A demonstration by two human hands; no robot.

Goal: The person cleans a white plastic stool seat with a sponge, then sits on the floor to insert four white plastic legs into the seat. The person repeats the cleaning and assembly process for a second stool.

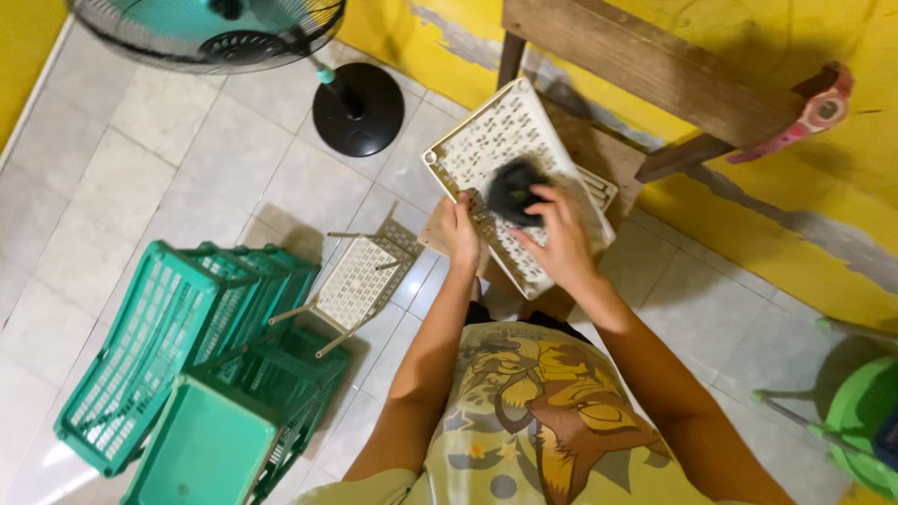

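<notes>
A cream perforated plastic panel (486,140) lies tilted on a low wooden stool (599,154) in front of me. My left hand (460,231) grips the panel's near left edge. My right hand (559,236) presses a dark, blurred scrubbing pad (515,190) onto the panel's surface. A second cream slatted piece (599,187) peeks out beneath the panel on the right.
A cream rack part with legs (357,279) lies on the tiled floor to the left. Several green plastic crates and panels (187,365) are stacked at lower left. A standing fan (355,108) is behind. A wooden bench (645,65) stands against the yellow wall; a green object (865,421) sits at right.
</notes>
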